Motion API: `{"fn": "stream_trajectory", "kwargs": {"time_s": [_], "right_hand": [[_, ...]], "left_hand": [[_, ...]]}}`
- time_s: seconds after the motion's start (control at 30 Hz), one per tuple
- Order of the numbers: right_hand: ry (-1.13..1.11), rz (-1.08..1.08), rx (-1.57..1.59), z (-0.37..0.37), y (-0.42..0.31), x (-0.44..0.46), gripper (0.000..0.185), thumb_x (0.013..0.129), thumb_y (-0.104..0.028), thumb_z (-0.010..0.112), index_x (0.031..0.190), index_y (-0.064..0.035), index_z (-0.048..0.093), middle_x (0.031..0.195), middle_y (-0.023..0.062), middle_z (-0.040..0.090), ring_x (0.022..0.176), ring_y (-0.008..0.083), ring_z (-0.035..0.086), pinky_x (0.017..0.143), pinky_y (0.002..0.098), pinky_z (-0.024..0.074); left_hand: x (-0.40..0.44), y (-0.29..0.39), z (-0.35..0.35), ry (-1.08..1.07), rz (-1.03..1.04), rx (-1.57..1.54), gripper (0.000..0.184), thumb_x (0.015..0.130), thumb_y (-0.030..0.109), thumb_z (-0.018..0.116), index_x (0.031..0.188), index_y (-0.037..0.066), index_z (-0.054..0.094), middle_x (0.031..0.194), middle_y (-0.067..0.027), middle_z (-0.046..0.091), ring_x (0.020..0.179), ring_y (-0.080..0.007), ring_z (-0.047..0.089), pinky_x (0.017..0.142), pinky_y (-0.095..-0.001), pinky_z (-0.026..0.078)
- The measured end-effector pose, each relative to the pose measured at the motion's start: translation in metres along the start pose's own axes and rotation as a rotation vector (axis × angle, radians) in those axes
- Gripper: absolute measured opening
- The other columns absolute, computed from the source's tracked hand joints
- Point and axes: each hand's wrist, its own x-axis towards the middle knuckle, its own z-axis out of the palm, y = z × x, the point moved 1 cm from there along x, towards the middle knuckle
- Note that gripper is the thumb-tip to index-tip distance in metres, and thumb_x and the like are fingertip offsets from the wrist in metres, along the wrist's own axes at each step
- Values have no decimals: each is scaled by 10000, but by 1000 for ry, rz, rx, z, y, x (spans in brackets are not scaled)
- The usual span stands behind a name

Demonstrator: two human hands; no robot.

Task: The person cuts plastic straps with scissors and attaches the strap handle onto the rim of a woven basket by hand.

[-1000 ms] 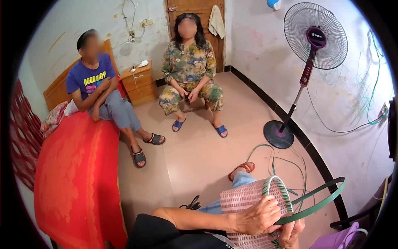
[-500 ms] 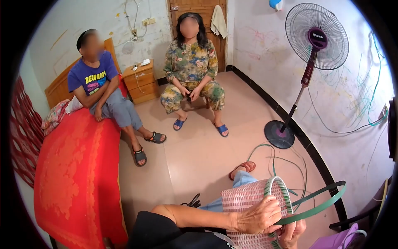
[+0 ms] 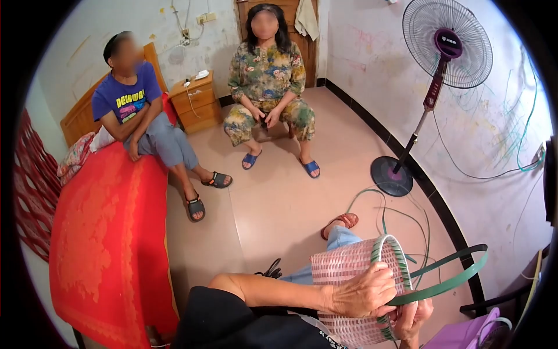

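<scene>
A pink-and-white woven basket lies tilted on my lap, its open mouth facing right. Green strapping is wound over part of its pale rim. My left hand is closed over the near side of the rim, fingers curled. Just below and to the right, my right hand is closed in a pinch at the rim, where a flat green strap meets the basket. From there the strap bows out to the right in a wide loop. The fingers partly hide the exact spot where strap and rim meet.
More green strapping trails over the floor near my sandalled foot. A standing fan is by the right wall. One person sits ahead, another on the red-covered bed. A purple object is at lower right.
The view has tipped down slightly, so the room appears higher. My right hand has shifted a little up and right at the rim. The strap loop has moved slightly with it.
</scene>
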Motion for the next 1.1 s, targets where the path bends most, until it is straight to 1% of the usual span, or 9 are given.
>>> {"fn": "stream_trajectory", "kwargs": {"time_s": [0.43, 0.53, 0.57, 0.67, 0.73, 0.83, 0.93, 0.97, 1.1], "right_hand": [[-93, -94, 158, -4, 2, 8, 207, 844, -22, 512, 653, -21, 594, 512, 22, 544, 412, 140, 498, 414, 290, 364], [-142, -307, -78, -5, -3, 14, 186, 843, -31, 538, 662, -19, 582, 530, 38, 558, 427, 161, 512, 418, 311, 372], [-260, -123, 135, -7, -1, 11, 183, 853, -50, 562, 675, -13, 576, 586, 61, 588, 466, 194, 546, 446, 333, 411], [-267, 21, 425, -25, -12, 20, 239, 944, -81, 491, 739, 18, 562, 707, 91, 599, 583, 191, 605, 529, 318, 473], [-73, -87, 251, -53, -3, 17, 232, 973, -85, 464, 795, 27, 564, 714, 80, 580, 615, 153, 591, 558, 296, 475], [314, 158, 221, -82, 44, 13, 169, 955, -128, 559, 990, 36, 569, 758, 50, 579, 657, 129, 575, 599, 281, 481], [439, 134, 35, -82, 83, 26, 411, 915, -197, 650, 1232, 11, 492, 1020, 115, 585, 756, 145, 598, 656, 287, 495], [349, 233, 8, -86, 85, 28, 517, 909, -227, 660, 1328, -18, 441, 1171, 153, 537, 829, 166, 611, 703, 302, 510], [180, 253, 277, -80, 113, 39, 437, 949, -194, 611, 1325, -33, 458, 1090, 82, 553, 748, 95, 534, 665, 270, 500]], "left_hand": [[5, 1, -10, -72, 18, -18, 255, 841, 248, 627, 765, 39, 502, 736, -81, 444, 765, -250, 468, 841, -426, 361], [3, -1, -15, -96, 54, 54, 271, 839, 264, 630, 759, 35, 510, 747, -90, 452, 768, -263, 471, 834, -434, 361], [2, -5, -12, 0, 85, 83, 281, 841, 277, 627, 751, 34, 519, 745, -96, 459, 760, -272, 475, 821, -435, 359], [2, -13, -23, -80, 53, 135, 297, 849, 269, 632, 694, 53, 498, 699, -82, 430, 717, -254, 460, 782, -421, 341], [6, -27, -31, -28, 45, 67, 358, 895, 280, 608, 664, 46, 465, 662, -73, 387, 638, -243, 425, 730, -402, 328], [15, -36, -38, 42, 50, 1, 356, 943, 280, 554, 706, 18, 508, 682, -92, 438, 648, -259, 444, 730, -407, 347], [20, -43, -46, 94, 101, -53, 345, 969, 271, 496, 773, -8, 549, 739, -122, 495, 686, -288, 469, 758, -422, 375], [19, -49, -44, 99, 65, -74, 359, 973, 288, 468, 751, 12, 525, 742, -122, 501, 727, -278, 482, 793, -427, 387], [8, -79, -26, 117, 42, -158, 348, 977, 277, 436, 742, 29, 506, 767, -131, 518, 762, -291, 505, 821, -444, 413]]}}
